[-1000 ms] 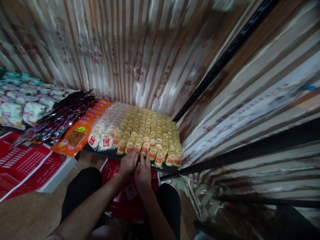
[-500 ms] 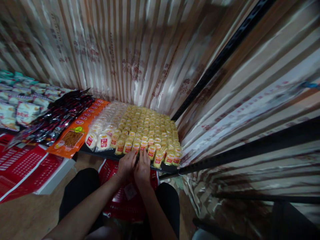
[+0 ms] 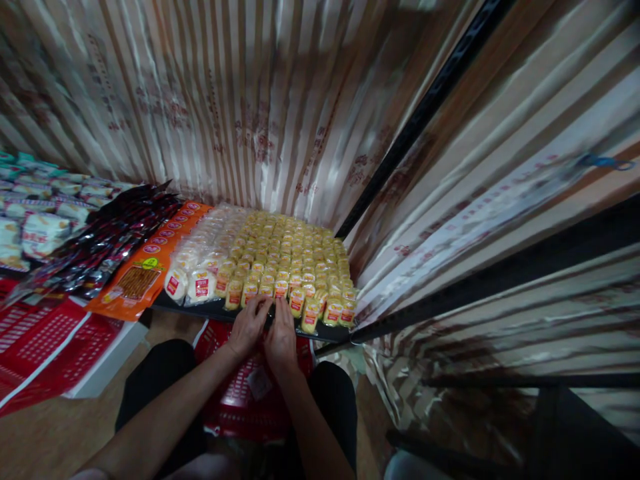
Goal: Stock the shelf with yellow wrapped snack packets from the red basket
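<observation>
Several rows of small yellow wrapped snack packets (image 3: 280,250) with red labels fill the right end of a dark shelf (image 3: 215,307). At their front edge my left hand (image 3: 250,327) has its fingers bent forward, the tips at the front packets. Close beside it, my right hand (image 3: 281,340) reaches forward with fingers stretched out together, the tips against a front packet (image 3: 281,288). Neither hand is wrapped around a packet. The undersides of the fingers are hidden. White round wrapped packets (image 3: 201,285) lie to the left of the yellow ones.
Orange snack bags (image 3: 137,280), dark shiny bags (image 3: 125,227) and white bags (image 3: 47,233) continue leftward. Red baskets (image 3: 50,340) stand below, another red basket (image 3: 245,393) between my knees. A black metal post (image 3: 400,153) and striped sheeting (image 3: 280,100) enclose the shelf.
The view has shifted slightly, so the shelf sits a little farther left. My left hand's fingertips have drawn back a little from the front packets; the right hand stays at the front row.
</observation>
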Demonstrator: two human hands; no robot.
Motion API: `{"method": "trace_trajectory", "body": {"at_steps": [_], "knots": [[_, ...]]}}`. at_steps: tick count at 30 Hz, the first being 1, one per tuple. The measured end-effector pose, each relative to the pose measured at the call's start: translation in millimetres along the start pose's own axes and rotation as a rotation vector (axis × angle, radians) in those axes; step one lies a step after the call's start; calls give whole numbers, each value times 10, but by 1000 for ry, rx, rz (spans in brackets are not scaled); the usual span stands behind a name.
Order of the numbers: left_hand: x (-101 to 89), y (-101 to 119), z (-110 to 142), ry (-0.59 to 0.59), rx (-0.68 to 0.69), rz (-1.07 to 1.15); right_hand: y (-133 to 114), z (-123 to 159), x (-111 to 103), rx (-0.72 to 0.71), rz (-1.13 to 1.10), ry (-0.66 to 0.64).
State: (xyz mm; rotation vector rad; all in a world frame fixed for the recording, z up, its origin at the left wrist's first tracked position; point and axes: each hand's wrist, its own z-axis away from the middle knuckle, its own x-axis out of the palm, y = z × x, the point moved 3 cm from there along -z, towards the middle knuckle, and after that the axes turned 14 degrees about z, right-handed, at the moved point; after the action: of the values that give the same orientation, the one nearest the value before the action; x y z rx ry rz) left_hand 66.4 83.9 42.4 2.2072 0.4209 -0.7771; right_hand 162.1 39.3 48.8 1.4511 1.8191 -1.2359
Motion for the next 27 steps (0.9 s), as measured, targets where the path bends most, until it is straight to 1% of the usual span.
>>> {"method": "trace_trajectory", "body": {"at_steps": [4,7,10,12,16,19,22,27], "knots": [[-13,27,-10,10,90,-34,-6,-1,-16,-17,13,12],[-6,33,-30,-1,155,-71,-7,-9,3,9,0,26],[0,50,-46,-56,241,-123,3,-11,23,17,-9,37],[7,64,-45,-109,284,-156,5,4,-2,-6,-7,40],[25,65,-21,-141,262,-214,-14,95,-171,-38,23,72],[50,50,-6,-157,246,-235,-23,172,-291,13,70,129],[57,39,-5,-166,257,-235,-18,191,-291,42,86,119],[12,52,-9,-146,296,-190,7,118,-218,34,82,135]]}}
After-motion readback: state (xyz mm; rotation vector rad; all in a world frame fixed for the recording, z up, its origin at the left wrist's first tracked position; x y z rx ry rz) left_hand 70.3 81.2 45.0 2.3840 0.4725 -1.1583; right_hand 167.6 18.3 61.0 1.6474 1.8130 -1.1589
